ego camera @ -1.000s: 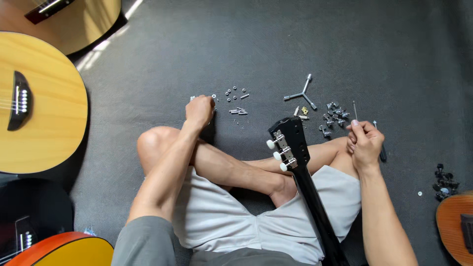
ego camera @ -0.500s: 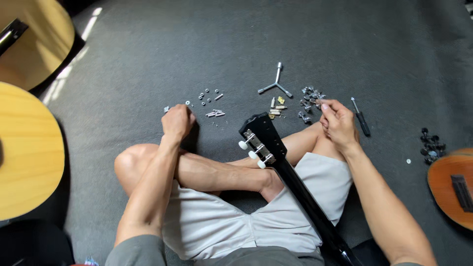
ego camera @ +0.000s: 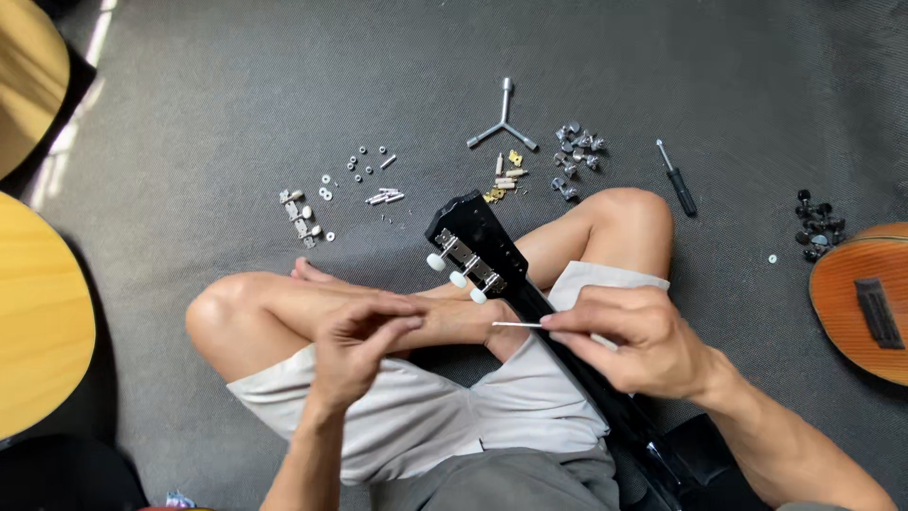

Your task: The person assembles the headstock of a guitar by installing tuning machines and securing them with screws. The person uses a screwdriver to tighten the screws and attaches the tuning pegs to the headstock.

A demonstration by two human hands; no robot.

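Fingers of the right hand point(ego camera: 641, 343) pinch a thin white rod point(ego camera: 518, 325) at mid-frame, just beside the black guitar neck point(ego camera: 530, 303). The left hand point(ego camera: 355, 345) has thumb and fingertips close together over the legs; whether it holds anything is too small to tell. Small metal parts point(ego camera: 378, 185) lie on the floor above.

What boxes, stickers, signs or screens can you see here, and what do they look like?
None: no box, sticker, sign or screen shows anywhere.
There are only loose things on the grey floor: small metal parts, a three-armed metal tool, a black screwdriver, and wooden guitars at the edges.
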